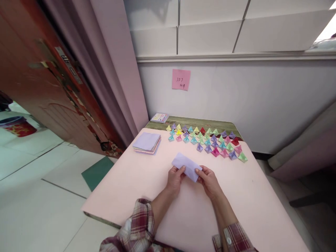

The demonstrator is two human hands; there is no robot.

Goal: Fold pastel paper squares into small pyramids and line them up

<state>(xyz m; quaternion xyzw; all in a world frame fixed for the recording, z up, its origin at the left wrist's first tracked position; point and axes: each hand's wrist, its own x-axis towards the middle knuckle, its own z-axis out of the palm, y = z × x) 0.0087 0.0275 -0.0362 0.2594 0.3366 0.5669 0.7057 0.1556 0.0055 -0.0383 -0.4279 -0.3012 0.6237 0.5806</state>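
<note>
small table under a pale pink cover point(131, 196), pushed against a white wall, wood top showing at the far edge. a pink sticky note point(181, 79) with handwriting is on the wall above it. a red door point(39, 87) and a mauve curtain point(115, 70) are to the left. past the door sits a round tub point(16, 126) with a blue rim and red side, contents not visible. a green mat point(96, 172) lies on the tiled floor by the table's left side. the lavender paper point(185, 164), folded to a rectangle, is held just above the middle of the table. the left hand point(175, 179) is pinched on its near left edge, thumb on top. the right hand point(210, 182) is pinched on its right end. both wear plaid sleeves. a stack of coloured paper squares point(147, 142), lavender on top, lies far left of the hands. a flat pack of paper point(159, 117) sits at the far edge behind the stack. many small folded paper pieces point(207, 141) in mixed colours stand in close rows at the far right, apart from the hands.
</note>
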